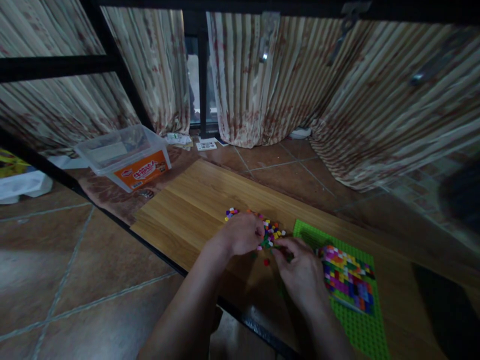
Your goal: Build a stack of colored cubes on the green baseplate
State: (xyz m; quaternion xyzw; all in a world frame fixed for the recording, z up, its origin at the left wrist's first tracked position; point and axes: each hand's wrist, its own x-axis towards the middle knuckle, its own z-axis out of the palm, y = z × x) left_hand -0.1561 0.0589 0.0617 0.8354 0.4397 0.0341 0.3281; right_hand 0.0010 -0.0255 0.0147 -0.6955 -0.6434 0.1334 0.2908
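A loose pile of small colourful toy bricks (275, 232) lies on the wooden table. My left hand (242, 234) is over the pile's left side with its fingers curled in; whatever they hold is hidden. Just right of the pile, my right hand (302, 267) has thumb and forefinger brought close together by the bricks. Anything between those fingertips is too small to make out. A single red brick (266, 261) lies between the hands. Right of my right hand is a green studded baseplate (358, 327), bearing a tightly packed block of multicoloured bricks (348, 280).
The wooden table (187, 200) has a dark front edge. A clear plastic bin (123, 150) with an orange label stands beyond its left end. A dark flat patch (446, 305) is at the right. Striped curtains (255, 80) hang behind a black metal frame (131, 95).
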